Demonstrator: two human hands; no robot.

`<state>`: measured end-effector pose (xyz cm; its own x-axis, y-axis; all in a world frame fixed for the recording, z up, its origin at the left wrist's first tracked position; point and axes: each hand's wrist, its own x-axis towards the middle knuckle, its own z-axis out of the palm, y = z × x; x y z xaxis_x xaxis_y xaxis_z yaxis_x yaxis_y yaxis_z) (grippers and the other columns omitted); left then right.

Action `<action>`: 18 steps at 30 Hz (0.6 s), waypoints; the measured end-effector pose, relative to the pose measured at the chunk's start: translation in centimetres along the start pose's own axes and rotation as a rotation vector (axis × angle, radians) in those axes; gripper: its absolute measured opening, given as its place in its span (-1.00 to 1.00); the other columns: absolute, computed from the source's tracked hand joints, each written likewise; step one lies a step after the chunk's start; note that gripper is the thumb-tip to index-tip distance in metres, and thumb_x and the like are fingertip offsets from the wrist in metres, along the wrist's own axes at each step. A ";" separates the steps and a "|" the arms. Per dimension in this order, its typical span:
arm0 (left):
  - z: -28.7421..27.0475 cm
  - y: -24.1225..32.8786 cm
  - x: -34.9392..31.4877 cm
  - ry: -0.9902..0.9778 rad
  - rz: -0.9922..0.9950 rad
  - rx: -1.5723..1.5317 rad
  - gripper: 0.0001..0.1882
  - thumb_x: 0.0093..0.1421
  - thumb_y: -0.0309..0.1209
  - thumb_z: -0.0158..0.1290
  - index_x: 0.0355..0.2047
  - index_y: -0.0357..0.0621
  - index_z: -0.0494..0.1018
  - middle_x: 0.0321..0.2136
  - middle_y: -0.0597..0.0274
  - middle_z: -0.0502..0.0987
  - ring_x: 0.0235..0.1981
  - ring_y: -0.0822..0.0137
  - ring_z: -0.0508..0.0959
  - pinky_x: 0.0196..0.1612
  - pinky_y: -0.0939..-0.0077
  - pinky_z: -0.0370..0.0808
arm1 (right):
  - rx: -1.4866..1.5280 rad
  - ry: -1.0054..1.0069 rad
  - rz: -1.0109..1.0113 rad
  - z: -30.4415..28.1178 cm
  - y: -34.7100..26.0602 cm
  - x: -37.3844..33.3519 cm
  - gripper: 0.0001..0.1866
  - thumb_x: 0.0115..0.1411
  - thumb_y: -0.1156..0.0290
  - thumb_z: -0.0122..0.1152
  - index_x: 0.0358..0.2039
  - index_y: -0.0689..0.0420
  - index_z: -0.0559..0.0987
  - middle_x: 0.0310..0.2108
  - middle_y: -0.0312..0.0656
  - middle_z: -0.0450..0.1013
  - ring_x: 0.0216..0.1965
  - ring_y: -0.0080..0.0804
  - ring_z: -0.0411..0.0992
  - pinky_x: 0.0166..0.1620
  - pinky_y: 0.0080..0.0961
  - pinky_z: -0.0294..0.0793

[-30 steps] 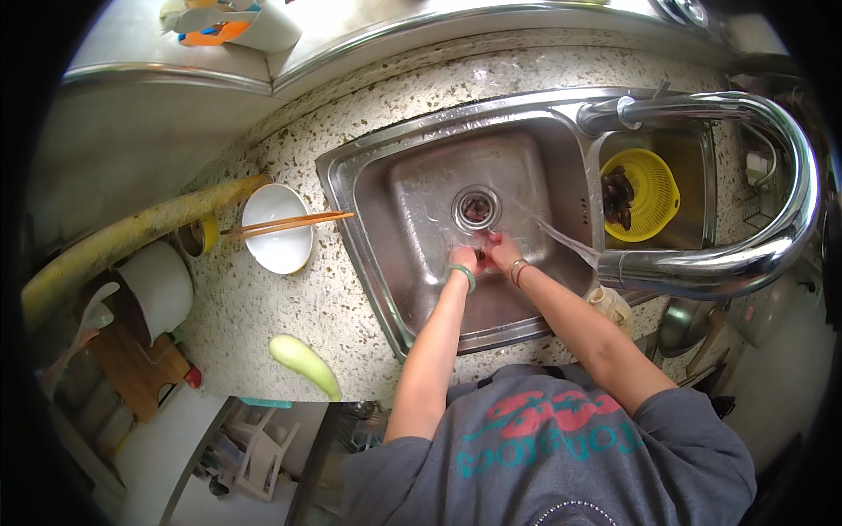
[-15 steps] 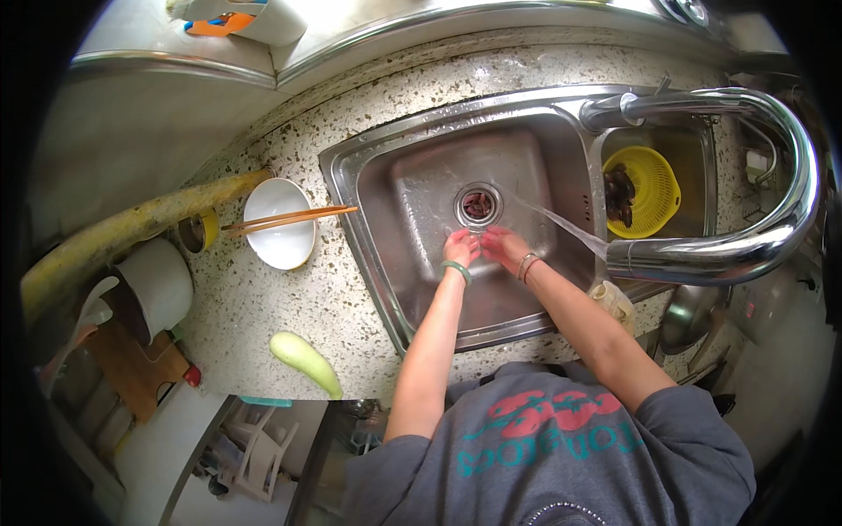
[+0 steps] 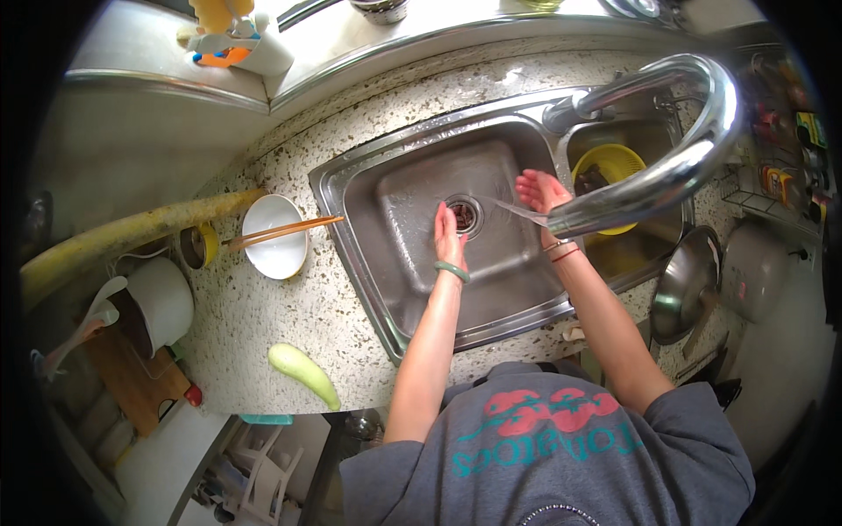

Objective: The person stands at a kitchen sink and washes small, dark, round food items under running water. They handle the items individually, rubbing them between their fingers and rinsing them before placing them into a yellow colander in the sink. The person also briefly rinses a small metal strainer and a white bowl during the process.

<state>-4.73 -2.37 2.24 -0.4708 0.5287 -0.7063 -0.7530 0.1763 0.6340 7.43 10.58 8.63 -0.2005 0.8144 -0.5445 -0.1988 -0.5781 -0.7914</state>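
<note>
1. Bright daylight falls from beyond the sink (image 3: 456, 237), washing the ledge behind it almost white.
2. Glare streaks run along the chrome faucet (image 3: 675, 167) and the sink's steel walls.
3. Left of the sink, the speckled desk (image 3: 263, 324) is evenly lit, with soft, short shadows.
4. Fisheye distortion bends straight edges; a black vignette rings the frame.
5. Detail is sharp around the sink and softens toward the rim.

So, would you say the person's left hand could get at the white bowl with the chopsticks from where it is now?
Probably yes: the left hand is empty over the sink, and only bare counter lies between the sink's rim and the white bowl carrying chopsticks.
</note>
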 end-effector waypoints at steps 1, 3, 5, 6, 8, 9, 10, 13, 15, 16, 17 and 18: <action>1.6 1.2 -1.0 0.045 -0.154 -0.158 -0.39 0.20 0.00 -0.13 0.18 0.00 0.09 0.24 0.08 -0.03 0.26 0.22 -0.04 0.21 0.14 0.01 | 0.197 -0.003 -0.074 -1.4 -0.2 0.8 -0.65 0.23 0.21 -0.02 -0.15 0.25 0.45 -0.25 -0.12 0.46 -0.29 -0.41 0.46 -0.25 -0.58 0.45; 2.4 1.4 -1.3 0.013 -0.171 -0.235 -0.29 0.19 0.11 -0.23 0.24 0.11 -0.10 0.29 0.19 -0.24 0.30 0.23 -0.21 0.23 0.04 -0.16 | -0.181 0.190 -0.439 -1.3 -1.8 1.4 -0.62 0.24 0.20 -0.04 -0.07 0.22 0.39 -0.18 -0.16 0.40 -0.23 -0.46 0.42 -0.25 -0.57 0.46; 4.1 1.2 -1.9 0.231 -0.206 -0.312 -0.29 0.18 0.09 -0.21 0.25 0.12 -0.11 0.29 0.24 -0.22 0.30 0.24 -0.19 0.23 -0.01 -0.21 | -0.141 0.242 -0.518 -0.4 -5.1 1.6 -0.63 0.26 0.26 -0.08 0.00 0.22 0.33 -0.13 -0.23 0.36 -0.18 -0.51 0.36 -0.20 -0.60 0.39; 4.8 1.1 -2.1 0.257 -0.247 -0.352 -0.30 0.18 0.10 -0.22 0.24 0.13 -0.12 0.29 0.31 -0.20 0.30 0.27 -0.21 0.23 -0.07 -0.27 | -0.116 0.269 -0.575 0.7 -7.2 1.3 -0.62 0.27 0.31 -0.11 0.04 0.24 0.29 -0.10 -0.25 0.35 -0.17 -0.52 0.32 -0.16 -0.64 0.33; 6.4 0.9 -3.1 0.194 -0.298 -0.365 -0.32 0.19 0.08 -0.23 0.23 0.11 -0.09 0.28 0.31 -0.18 0.30 0.27 -0.21 0.23 -0.06 -0.27 | -0.212 0.265 -0.712 1.1 -9.8 2.1 -0.60 0.25 0.35 -0.07 0.06 0.26 0.26 0.02 -0.18 0.28 -0.03 -0.46 0.27 -0.04 -0.61 0.29; 7.3 0.9 -3.6 0.165 -0.324 -0.372 -0.33 0.19 0.07 -0.23 0.22 0.10 -0.08 0.28 0.31 -0.17 0.30 0.27 -0.21 0.23 -0.06 -0.27 | -0.284 0.286 -0.744 1.2 -10.8 2.7 -0.59 0.25 0.38 -0.06 0.07 0.27 0.25 0.04 -0.16 0.26 0.02 -0.43 0.25 0.00 -0.59 0.27; 8.3 0.9 -4.2 0.134 -0.367 -0.401 -0.38 0.21 0.00 -0.24 0.21 0.06 -0.06 0.27 0.31 -0.15 0.30 0.25 -0.21 0.23 -0.06 -0.25 | -0.313 0.271 -0.744 1.4 -11.9 3.1 -0.59 0.23 0.40 -0.06 0.07 0.28 0.25 0.04 -0.16 0.26 0.03 -0.42 0.25 0.03 -0.58 0.25; 11.9 2.3 -6.5 -0.033 -0.384 -0.477 -0.37 0.21 -0.13 -0.13 0.22 0.00 -0.06 0.26 0.18 -0.11 0.28 0.19 -0.13 0.25 0.05 -0.17 | -0.280 0.121 -0.707 1.0 -13.8 5.7 -0.60 0.20 0.47 -0.04 0.05 0.29 0.27 0.03 -0.18 0.27 0.03 -0.42 0.25 0.07 -0.58 0.21; 13.1 2.3 -6.8 -0.116 -0.364 -0.528 -0.36 0.21 -0.17 -0.11 0.23 0.01 -0.07 0.24 0.14 -0.08 0.27 0.17 -0.09 0.25 0.10 -0.13 | -0.134 -0.077 -0.635 -0.1 -14.4 8.3 -0.63 0.17 0.51 -0.02 0.02 0.27 0.31 -0.02 -0.21 0.31 -0.02 -0.46 0.28 0.04 -0.60 0.23; 13.2 2.3 -6.8 -0.153 -0.330 -0.558 -0.42 0.23 -0.18 -0.14 0.20 -0.03 -0.02 0.21 0.15 0.01 0.26 0.18 -0.06 0.25 0.12 -0.11 | -0.117 -0.093 -0.611 -0.3 -14.6 8.6 -0.64 0.16 0.52 -0.01 -0.01 0.25 0.33 -0.06 -0.24 0.34 -0.05 -0.49 0.29 0.02 -0.61 0.24; 13.2 2.2 -6.6 -0.138 -0.331 -0.574 -0.43 0.23 -0.19 -0.14 0.19 -0.04 -0.01 0.21 0.16 0.02 0.26 0.19 -0.05 0.25 0.12 -0.12 | -0.104 -0.101 -0.599 -0.2 -14.8 8.8 -0.66 0.15 0.53 0.00 -0.03 0.24 0.34 -0.09 -0.26 0.36 -0.09 -0.52 0.31 -0.01 -0.62 0.26; 13.1 2.1 -6.3 -0.121 -0.331 -0.590 -0.44 0.23 -0.19 -0.14 0.18 -0.05 0.00 0.20 0.17 0.03 0.26 0.19 -0.04 0.25 0.12 -0.12 | -0.098 -0.106 -0.597 0.6 -15.2 8.0 -0.67 0.14 0.54 0.01 -0.05 0.23 0.36 -0.13 -0.29 0.39 -0.12 -0.55 0.33 -0.03 -0.63 0.27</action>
<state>2.70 5.54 12.16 -0.1439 0.6203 -0.7710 -0.9889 -0.1189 0.0889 8.23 25.89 16.47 -0.1772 0.9838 0.0270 -0.2181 -0.0125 -0.9758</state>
